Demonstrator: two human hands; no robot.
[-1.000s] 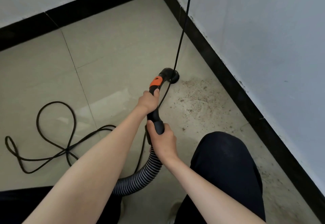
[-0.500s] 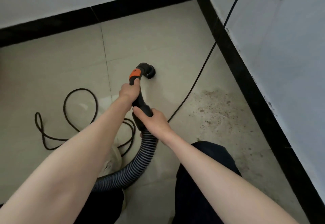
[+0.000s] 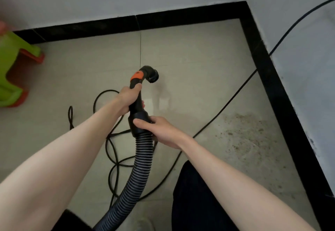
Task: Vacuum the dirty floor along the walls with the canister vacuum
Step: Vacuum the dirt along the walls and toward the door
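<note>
A black vacuum handle (image 3: 136, 101) with an orange band ends in a small round brush nozzle (image 3: 152, 76), lifted off the tile floor. My left hand (image 3: 129, 100) grips the handle just below the orange band. My right hand (image 3: 159, 131) holds the collar where the ribbed grey hose (image 3: 139, 169) joins the handle. The hose runs down to the bottom of the view. A patch of brown dirt (image 3: 244, 136) lies on the floor to the right, along the black baseboard (image 3: 282, 103). The canister itself is out of view.
A black power cord (image 3: 233, 94) crosses the floor from the right wall and loops under my arms. A green and orange plastic stool (image 3: 12, 71) stands at the left edge by the back wall. My dark-trousered knee (image 3: 199, 200) is at the bottom.
The view has swung left and the corner now sits at the upper right. The nozzle has lifted off the floor and away from the dirt patch. The stool has come into view.
</note>
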